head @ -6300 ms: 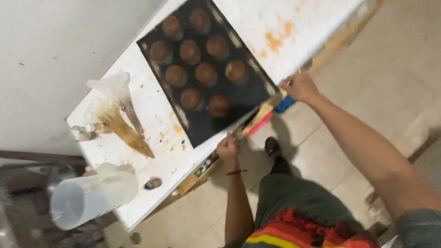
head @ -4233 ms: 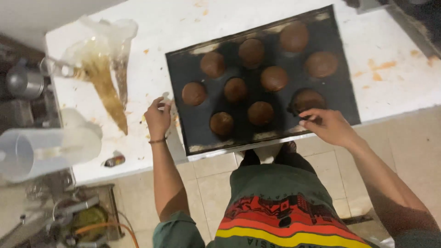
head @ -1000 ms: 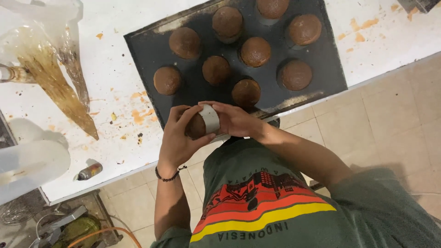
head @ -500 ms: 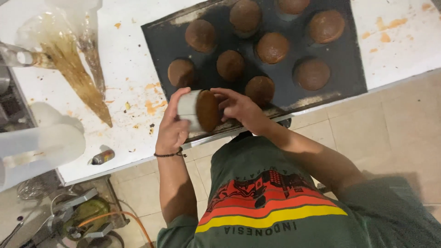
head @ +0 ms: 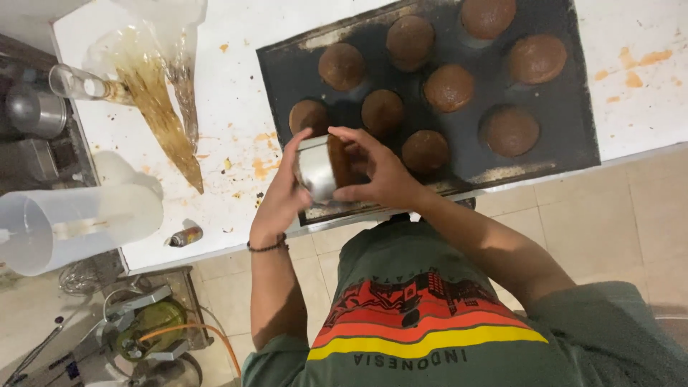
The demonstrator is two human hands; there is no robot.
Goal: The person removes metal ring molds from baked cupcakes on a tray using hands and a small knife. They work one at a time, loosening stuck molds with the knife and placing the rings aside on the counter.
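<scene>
My left hand (head: 281, 195) grips a small round metal mould (head: 316, 169) tipped on its side, with a brown cake (head: 339, 159) showing in its mouth. My right hand (head: 378, 170) wraps over the cake's open side, fingers on it. Both hands hover over the near left corner of a black baking tray (head: 573, 115). Several round brown cakes, such as one cake (head: 426, 150) just right of my hands, sit in rows on the tray.
The tray lies on a white counter (head: 236, 93) stained orange. A used clear piping bag (head: 154, 93) and a glass (head: 79, 82) lie at the left. A clear plastic jug (head: 64, 226) and a small metal piece (head: 185, 235) sit near the counter's front edge. Tiled floor below.
The mould has tilted further onto its side between my hands. My right hand shifted over the cake's face. Seconds ago both hands were at the tray's edges.
</scene>
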